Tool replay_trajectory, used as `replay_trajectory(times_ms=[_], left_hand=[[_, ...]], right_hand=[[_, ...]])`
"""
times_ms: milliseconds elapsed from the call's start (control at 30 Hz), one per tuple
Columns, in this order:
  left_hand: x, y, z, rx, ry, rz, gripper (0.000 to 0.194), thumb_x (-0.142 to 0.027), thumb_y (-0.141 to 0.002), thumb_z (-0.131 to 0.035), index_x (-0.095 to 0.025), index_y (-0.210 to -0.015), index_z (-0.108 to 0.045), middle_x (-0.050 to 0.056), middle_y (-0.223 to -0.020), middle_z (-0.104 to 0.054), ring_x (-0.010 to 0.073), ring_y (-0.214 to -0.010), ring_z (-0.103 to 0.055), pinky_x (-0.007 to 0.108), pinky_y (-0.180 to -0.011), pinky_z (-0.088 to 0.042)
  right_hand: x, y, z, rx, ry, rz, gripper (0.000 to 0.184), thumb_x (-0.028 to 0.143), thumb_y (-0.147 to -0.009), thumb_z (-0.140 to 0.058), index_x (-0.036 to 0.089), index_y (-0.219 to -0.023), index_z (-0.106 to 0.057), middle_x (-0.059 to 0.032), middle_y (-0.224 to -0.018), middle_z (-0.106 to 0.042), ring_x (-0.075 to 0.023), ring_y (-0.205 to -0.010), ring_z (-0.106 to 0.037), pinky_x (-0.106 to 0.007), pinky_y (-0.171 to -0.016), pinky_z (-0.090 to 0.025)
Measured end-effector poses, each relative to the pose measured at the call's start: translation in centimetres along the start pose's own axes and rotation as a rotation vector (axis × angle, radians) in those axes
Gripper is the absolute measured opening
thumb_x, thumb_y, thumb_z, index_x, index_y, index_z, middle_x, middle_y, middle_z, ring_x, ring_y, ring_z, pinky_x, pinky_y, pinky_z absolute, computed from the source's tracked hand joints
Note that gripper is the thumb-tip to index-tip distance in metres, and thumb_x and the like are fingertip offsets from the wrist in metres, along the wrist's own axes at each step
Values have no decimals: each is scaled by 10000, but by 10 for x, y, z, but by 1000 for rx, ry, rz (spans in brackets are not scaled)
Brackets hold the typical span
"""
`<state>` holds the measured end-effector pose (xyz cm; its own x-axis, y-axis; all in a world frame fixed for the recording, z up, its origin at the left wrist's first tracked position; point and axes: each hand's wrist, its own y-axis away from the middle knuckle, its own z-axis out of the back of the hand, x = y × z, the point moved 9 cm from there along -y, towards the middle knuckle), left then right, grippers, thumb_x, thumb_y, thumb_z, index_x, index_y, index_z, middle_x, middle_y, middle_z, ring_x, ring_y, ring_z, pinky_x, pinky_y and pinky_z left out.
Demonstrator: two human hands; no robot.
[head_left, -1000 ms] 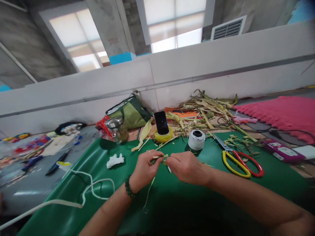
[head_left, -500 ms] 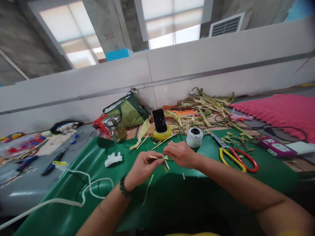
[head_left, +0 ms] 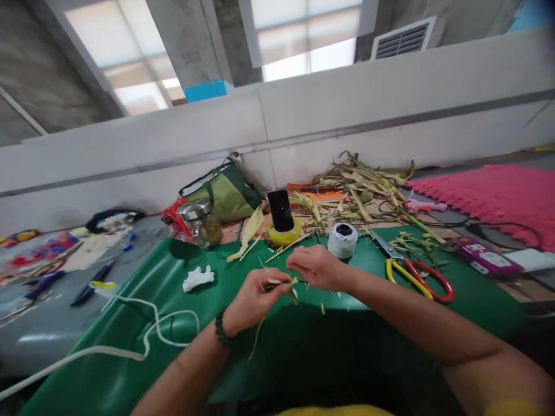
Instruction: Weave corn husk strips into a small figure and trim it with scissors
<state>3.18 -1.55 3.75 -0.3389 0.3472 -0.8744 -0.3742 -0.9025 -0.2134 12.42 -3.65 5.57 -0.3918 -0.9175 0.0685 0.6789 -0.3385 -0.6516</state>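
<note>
My left hand [head_left: 255,297] is closed in a pinch on a small bundle of dried leaf strips [head_left: 289,285] above the green mat [head_left: 143,370]. One thin strip hangs down from it toward the mat. My right hand [head_left: 315,267] is just to the right of the bundle, fingers curled and pinched at its top end. A dark bead bracelet [head_left: 222,327] sits on my left wrist. A white spool of thread [head_left: 342,240] stands just behind my right hand.
Scissors with red and yellow handles [head_left: 411,273] lie at right. A phone [head_left: 281,210] leans in a yellow tape roll, beside a glass jar [head_left: 200,222], a green bag [head_left: 225,193] and a pile of dried husks [head_left: 359,190]. White cord [head_left: 147,341] crosses the mat's left.
My right hand has moved up and away from me, off the left hand's fingers, to the bundle's upper end. The view has dropped slightly.
</note>
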Motion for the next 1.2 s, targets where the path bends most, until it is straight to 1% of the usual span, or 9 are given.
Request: replay_trajectory(times_ms=[133, 200, 300, 433, 533, 667, 833, 1000, 1200], left_hand=[[2, 2, 9, -122, -69, -11, 157, -294, -752, -657, -168, -703, -737, 68, -700, -700, 186, -673, -597, 271, -651, -449], [-1, 2, 4, -65, -123, -44, 132, -267, -753, -655, -177, -716, -745, 65, -704, -696, 186, -690, -601, 272, -672, -447], [2, 3, -2, 2, -6, -9, 197, -320, -783, -630, -162, -740, -739, 71, -726, -699, 188, -679, -603, 273, -640, -459], [-4, 5, 20, -316, -165, -145, 152, -280, -803, -612, -186, -775, -728, 72, -785, -710, 207, -756, -622, 313, -741, -487], [-15, 11, 11, -405, -414, -365, 212, -173, -833, -544, -212, -950, -717, 89, -908, -710, 217, -883, -633, 345, -855, -485], [-22, 23, -18, -400, -617, -587, 436, -73, -837, -476, -188, -1244, -583, 134, -1078, -661, 235, -1047, -601, 393, -943, -475], [-15, 25, -34, -258, -599, -486, 615, -36, -830, -401, -140, -1433, -348, 189, -1344, -495, 266, -1285, -442, 445, -1036, -428], [-6, 18, -30, -113, -444, -353, 522, -58, -869, -353, -219, -1347, -489, 109, -1292, -578, 208, -1219, -526, 384, -1015, -469], [-11, 12, -23, -152, -573, -393, 443, -75, -872, -391, -191, -1265, -560, 108, -1153, -651, 202, -1081, -600, 358, -925, -511]], right_hand=[[1, 1, -9, 92, 62, 2, 192, 108, -876, -408, 166, -764, -553, -12, -630, -564, -121, -525, -466, -245, -489, -277], [1, 0, -7, 75, 9, 8, 187, 127, -886, -414, 163, -785, -568, -17, -649, -581, -119, -550, -489, -235, -500, -299], [-8, 1, -1, -36, -134, -80, 220, 188, -929, -407, 161, -779, -566, -19, -659, -601, -111, -588, -525, -209, -538, -353], [-5, 6, -1, -109, -84, -192, 269, 207, -946, -377, 156, -770, -573, -33, -642, -588, -129, -576, -523, -231, -542, -362], [-4, 10, -1, -131, -74, -323, 276, 192, -950, -357, 144, -808, -589, -61, -687, -617, -146, -611, -552, -246, -571, -388], [-12, 13, 2, -161, -263, -472, 245, 201, -933, -390, 141, -879, -621, -79, -809, -671, -161, -717, -595, -261, -662, -438], [-33, 26, -2, -158, -516, -675, 230, 288, -892, -479, 148, -919, -659, -7, -671, -614, -108, -553, -479, -220, -524, -379], [-45, 35, -16, -111, -673, -767, 268, 357, -838, -535, 140, -826, -693, -9, -655, -605, -106, -558, -457, -221, -518, -359], [-55, 42, -24, -80, -687, -828, 253, 330, -792, -515, 133, -730, -661, 34, -541, -447, -87, -511, -355, -212, -471, -274]])
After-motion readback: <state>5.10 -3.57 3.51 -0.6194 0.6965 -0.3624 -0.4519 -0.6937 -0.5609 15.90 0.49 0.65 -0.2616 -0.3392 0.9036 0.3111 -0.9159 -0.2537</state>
